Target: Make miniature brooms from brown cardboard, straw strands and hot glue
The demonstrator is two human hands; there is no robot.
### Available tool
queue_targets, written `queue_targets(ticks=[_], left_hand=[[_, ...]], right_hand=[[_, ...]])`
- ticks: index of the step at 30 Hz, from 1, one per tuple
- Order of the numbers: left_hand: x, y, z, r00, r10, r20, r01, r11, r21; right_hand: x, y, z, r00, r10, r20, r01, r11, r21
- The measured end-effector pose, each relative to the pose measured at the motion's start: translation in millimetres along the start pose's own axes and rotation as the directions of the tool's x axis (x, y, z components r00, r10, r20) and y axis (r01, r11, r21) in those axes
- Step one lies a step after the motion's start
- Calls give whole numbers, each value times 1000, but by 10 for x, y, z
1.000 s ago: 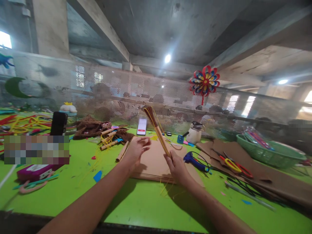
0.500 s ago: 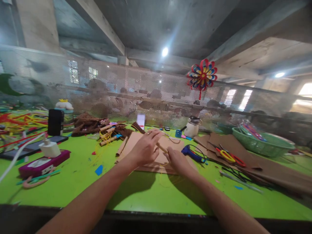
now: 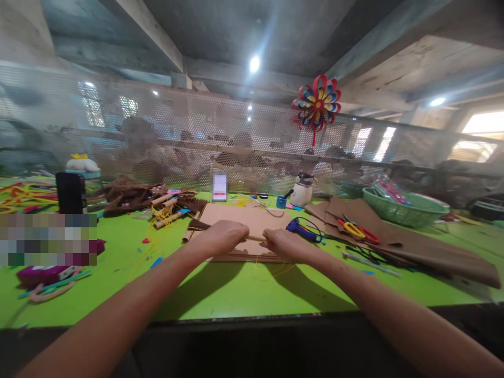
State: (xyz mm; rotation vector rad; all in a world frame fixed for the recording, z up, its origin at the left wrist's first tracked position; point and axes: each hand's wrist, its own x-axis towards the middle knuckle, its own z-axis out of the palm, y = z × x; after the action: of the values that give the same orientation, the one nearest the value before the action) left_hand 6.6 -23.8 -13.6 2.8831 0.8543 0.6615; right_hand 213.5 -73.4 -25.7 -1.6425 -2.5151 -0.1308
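Observation:
Both my hands hold a thin bundle of tan and brown sticks (image 3: 255,238) level, just above a stack of brown paper sheets (image 3: 236,215) on the green table (image 3: 220,294). My left hand (image 3: 220,237) is closed round the bundle's left part, whose dark brown fringed end (image 3: 196,225) pokes out past the fingers. Closed on the right end is my right hand (image 3: 285,244). Thin yellow strands (image 3: 271,270) lie under the hands.
A blue glue gun (image 3: 301,230) lies right of the sheets, scissors (image 3: 356,231) on brown paper beyond it. A green basket (image 3: 403,207) stands at the right. A phone (image 3: 219,187) leans against the mesh screen. Brown scraps and rolled sticks (image 3: 157,202) lie at the left.
The bundle stood tilted upright in my right hand a second ago. It has been lowered flat, and my left hand, open before, has closed on it.

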Motion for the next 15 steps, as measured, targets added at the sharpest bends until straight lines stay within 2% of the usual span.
queue_targets(ticks=[4, 7, 11, 15], left_hand=[[-85, -47, 36, 983, -72, 170, 34, 976, 215], [-144, -67, 42, 962, -118, 246, 33, 946, 324], [-183, -92, 84, 954, -164, 250, 67, 932, 355], [-166, -144, 167, 969, -134, 209, 54, 935, 350]], right_hand=[[-39, 152, -25, 997, -57, 49, 52, 994, 94], [-125, 348, -72, 994, -68, 81, 58, 991, 119], [-265, 656, -114, 998, 3, 66, -8, 997, 77], [-447, 919, -58, 995, 99, 24, -101, 991, 89]])
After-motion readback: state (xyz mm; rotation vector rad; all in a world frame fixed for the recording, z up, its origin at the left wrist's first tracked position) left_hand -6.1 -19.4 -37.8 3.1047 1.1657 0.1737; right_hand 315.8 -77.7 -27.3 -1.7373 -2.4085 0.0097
